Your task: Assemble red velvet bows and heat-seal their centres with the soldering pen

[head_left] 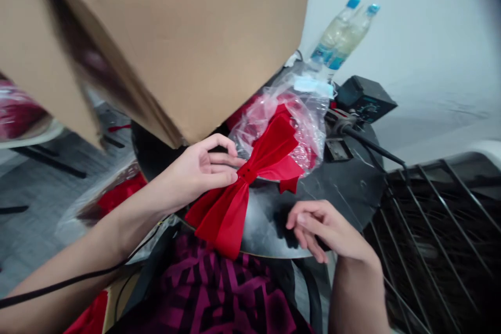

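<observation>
A large red fabric bow [221, 216] is tilted across the front of the round black table [348, 193]. My left hand [205, 167] pinches the bow at its gathered middle, where small dark dots show. My right hand [319, 227] hovers over the table's front edge, right of the bow. Its fingers are loosely bent and apart, with nothing in them. Behind the bow lies a clear plastic bag [315, 133] with red pieces inside. A small red fabric end [288, 185] pokes out below the bow's upper loops.
A big open cardboard box [188, 36] stands at the back left. Two bottles [338, 36] with blue caps lean by the wall. At the right are a black box with a knob [366, 99], a corded tool [368, 141] and a dark rack [434, 219]. A cable crosses my left forearm.
</observation>
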The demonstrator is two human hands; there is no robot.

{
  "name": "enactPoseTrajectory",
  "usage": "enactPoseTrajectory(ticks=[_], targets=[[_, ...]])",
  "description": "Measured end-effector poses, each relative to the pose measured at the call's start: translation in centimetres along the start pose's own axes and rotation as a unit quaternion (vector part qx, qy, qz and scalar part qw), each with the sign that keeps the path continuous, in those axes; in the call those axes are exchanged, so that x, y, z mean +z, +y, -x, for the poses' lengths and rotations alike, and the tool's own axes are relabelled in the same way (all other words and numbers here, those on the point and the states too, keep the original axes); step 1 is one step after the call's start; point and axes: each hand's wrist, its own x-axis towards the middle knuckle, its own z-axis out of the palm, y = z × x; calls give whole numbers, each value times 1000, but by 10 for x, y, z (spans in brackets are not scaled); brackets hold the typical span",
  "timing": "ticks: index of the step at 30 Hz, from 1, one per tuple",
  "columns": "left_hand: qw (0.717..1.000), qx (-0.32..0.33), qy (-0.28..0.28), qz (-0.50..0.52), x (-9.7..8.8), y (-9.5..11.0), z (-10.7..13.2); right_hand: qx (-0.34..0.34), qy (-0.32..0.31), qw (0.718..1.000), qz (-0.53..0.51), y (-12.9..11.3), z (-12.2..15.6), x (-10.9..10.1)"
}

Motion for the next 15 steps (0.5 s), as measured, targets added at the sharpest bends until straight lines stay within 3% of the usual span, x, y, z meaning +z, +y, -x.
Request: enactPoseTrajectory(ticks=[3, 6, 8, 11, 13, 15], targets=[[997, -35, 27, 56, -28, -3, 49, -4, 51, 998, -27, 11, 5, -12], [988, -51, 97, 107, -67, -15, 106, 18, 117, 993, -27, 16, 5, -15], [971, -66, 196, 117, -101, -26, 146, 32, 170, 985, -13, 15, 4, -14], [922, -67, 366, 108, -164, -46, 196, 41, 240, 970, 14, 13, 2, -11], [885, -74, 454, 67, -211, -62, 218, 44, 267, 962, 31, 13, 1, -10], [843, -33, 537, 25, -253, -80, 227, 46, 282, 957, 42, 15, 1, -13]])
